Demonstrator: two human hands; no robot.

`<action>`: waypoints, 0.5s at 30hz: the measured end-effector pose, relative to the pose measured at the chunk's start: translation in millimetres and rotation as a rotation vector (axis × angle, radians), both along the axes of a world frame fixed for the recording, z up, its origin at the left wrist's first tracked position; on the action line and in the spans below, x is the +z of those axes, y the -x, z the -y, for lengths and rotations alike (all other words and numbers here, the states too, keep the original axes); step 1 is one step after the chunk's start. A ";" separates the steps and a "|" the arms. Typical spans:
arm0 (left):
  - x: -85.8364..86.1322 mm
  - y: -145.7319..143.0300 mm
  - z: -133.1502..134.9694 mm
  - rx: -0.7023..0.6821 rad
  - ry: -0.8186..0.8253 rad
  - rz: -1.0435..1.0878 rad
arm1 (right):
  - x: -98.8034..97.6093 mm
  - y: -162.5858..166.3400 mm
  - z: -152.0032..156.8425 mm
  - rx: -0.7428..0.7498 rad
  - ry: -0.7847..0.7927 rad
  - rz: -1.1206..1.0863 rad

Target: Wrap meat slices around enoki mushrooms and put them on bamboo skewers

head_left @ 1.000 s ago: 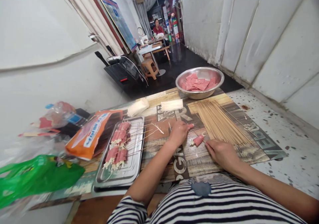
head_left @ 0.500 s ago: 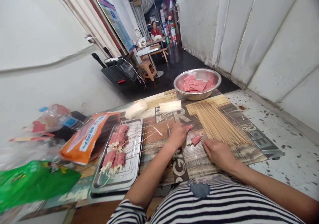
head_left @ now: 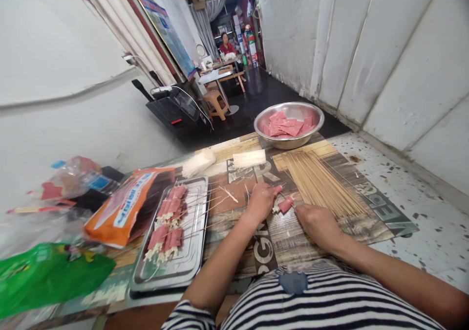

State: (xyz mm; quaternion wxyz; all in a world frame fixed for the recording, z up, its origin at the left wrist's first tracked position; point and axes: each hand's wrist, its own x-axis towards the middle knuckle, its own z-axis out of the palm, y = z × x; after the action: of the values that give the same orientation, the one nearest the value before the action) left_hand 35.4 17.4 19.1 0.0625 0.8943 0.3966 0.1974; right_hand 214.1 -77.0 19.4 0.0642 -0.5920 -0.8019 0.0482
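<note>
My left hand (head_left: 261,202) is closed on a pink meat roll (head_left: 278,189), which pokes out past the fingertips. To its right, my right hand (head_left: 317,226) pinches the end of a thin wooden skewer, mostly hidden by the fingers. Between the hands, low over the table, is another meat roll (head_left: 286,204) with pale enoki mushroom ends sticking out. Beyond my right hand lies a spread of bare bamboo skewers (head_left: 322,183). Several finished skewers of meat rolls (head_left: 171,239) rest on a metal tray (head_left: 192,252) to the left.
A steel bowl (head_left: 258,127) of flat pink meat slices (head_left: 289,124) stands at the table's far edge. Two bunches of enoki mushrooms (head_left: 249,158) lie nearby. Left of the tray are an orange packet (head_left: 113,217) and a green bag (head_left: 51,276). A person (head_left: 227,47) sits farther back.
The view has shifted slightly. My right hand has moved a little left, closer to the meat roll between the hands. My left hand keeps its hold.
</note>
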 end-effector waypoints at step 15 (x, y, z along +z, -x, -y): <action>6.7 0.9 -1.2 -0.050 0.103 0.115 | -2.5 4.8 -33.9 0.134 -0.078 0.005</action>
State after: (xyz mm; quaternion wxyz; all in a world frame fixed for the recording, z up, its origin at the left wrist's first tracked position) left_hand 34.5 18.6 25.8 0.1360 0.8867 0.3796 0.2261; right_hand 209.2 -43.1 16.9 0.0819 -0.5343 -0.8411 0.0198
